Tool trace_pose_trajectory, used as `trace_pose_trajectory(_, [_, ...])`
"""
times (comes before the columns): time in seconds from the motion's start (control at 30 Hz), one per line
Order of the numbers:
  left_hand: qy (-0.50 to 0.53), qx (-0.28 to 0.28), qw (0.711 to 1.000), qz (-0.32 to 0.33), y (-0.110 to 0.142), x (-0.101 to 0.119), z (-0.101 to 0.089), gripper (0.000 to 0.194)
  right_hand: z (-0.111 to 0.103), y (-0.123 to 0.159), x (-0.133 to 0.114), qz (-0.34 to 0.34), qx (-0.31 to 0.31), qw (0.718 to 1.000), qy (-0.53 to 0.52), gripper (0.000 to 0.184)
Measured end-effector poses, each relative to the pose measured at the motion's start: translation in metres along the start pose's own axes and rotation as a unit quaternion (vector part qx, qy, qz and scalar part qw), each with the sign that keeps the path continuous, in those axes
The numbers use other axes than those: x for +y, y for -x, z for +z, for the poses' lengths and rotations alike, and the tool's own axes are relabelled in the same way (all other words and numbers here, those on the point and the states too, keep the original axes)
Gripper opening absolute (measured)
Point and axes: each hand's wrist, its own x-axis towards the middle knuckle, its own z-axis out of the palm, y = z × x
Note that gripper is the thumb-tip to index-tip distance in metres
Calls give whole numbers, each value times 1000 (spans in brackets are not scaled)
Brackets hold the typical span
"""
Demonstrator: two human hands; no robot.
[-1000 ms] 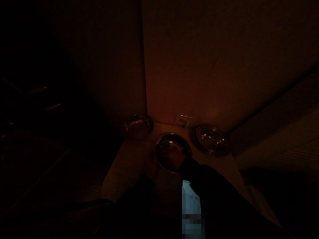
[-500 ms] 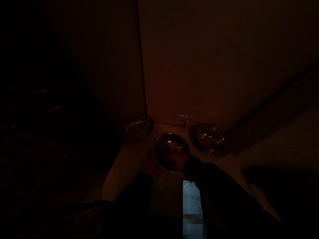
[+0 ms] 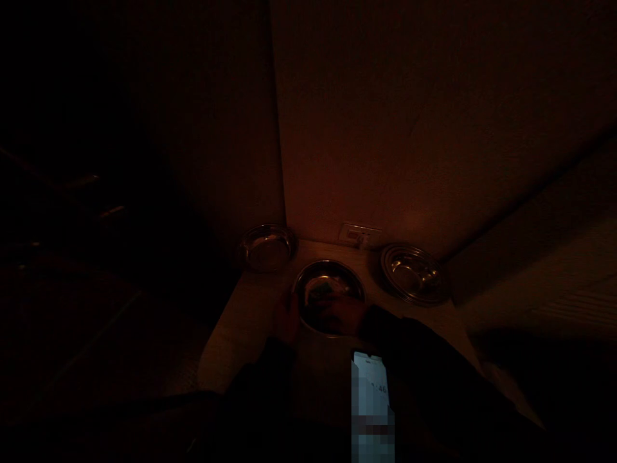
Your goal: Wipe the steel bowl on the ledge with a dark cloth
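A round, shiny metal bowl [image 3: 357, 273] stands near the middle of a small wooden table. My left hand [image 3: 288, 316] grips its left rim. Inside the bowl lies my right hand [image 3: 344, 313], its fingers bent down over a dark, slightly greenish thing [image 3: 324, 289] that the dimness keeps me from making out. Dark sleeves cover both my arms.
A shallow metal dish [image 3: 267, 249] sits at the table's back left corner. Stacked metal dishes [image 3: 413, 273] stand at the back right. A wall socket [image 3: 359, 235] is behind. A lit phone [image 3: 371, 399] lies near me on the wooden table [image 3: 236, 334].
My right hand has shifted slightly within the bowl, and more of the dark greenish thing shows by its fingers. The bowl sits marginally further left. My left hand stays at the rim.
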Motion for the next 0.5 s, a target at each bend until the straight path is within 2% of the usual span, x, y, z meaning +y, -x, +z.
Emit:
trace_pose_trajectory(0.07, [-9,4,1000,6,-5,-2,1,37,0,5,1,-22,-17,1000,-12,30])
trace_pose_trajectory(0.2, [-24,-3,1000,8,-9,-5,-1,36,3,-14,-6,81,62,995,11,33])
trace_pose_trajectory(0.27, [-21,-14,1000,15,-9,-5,-4,35,3,-23,-8,97,81,992,16,34])
trace_pose_trajectory(0.33, [-24,-8,1000,13,-9,-3,-5,36,2,-22,-4,60,54,997,18,35])
trace_pose_trajectory(0.43, [-32,0,999,2,-10,0,-4,38,0,-8,4,-32,-26,999,16,34])
trace_pose_trajectory(0.5, [-32,4,999,-12,-12,2,-3,39,-1,-1,5,-47,-39,998,14,35])
